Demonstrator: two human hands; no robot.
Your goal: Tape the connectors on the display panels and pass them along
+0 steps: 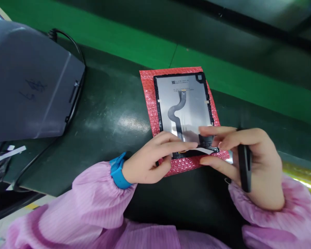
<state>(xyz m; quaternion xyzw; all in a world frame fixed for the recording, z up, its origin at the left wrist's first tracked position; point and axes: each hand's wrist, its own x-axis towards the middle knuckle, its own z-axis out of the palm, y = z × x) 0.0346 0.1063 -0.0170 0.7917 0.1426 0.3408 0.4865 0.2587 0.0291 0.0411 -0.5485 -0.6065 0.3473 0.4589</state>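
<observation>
A tablet screen assembly [194, 110] lies face down in its black frame on a red bubble-wrap bag [149, 93]. A dark flat ribbon cable [173, 112] curves down its grey metal back. My left hand [155, 157], with a blue wrist strap [118, 172], rests over the near edge. Its index finger stretches onto a white strip [206, 150] there; the other fingers are loosely bent. My right hand [256, 159] holds a slim black tool [245, 167] against its palm, kind unclear. Its thumb and fingertips are apart around the frame's near right corner.
A large grey plastic housing [28, 83] with a black cable [81, 52] stands on the dark green bench [106, 114] at left. White strips [11, 153] and dark cords lie at the lower left. Something shiny yellow [303, 176] is at the right edge.
</observation>
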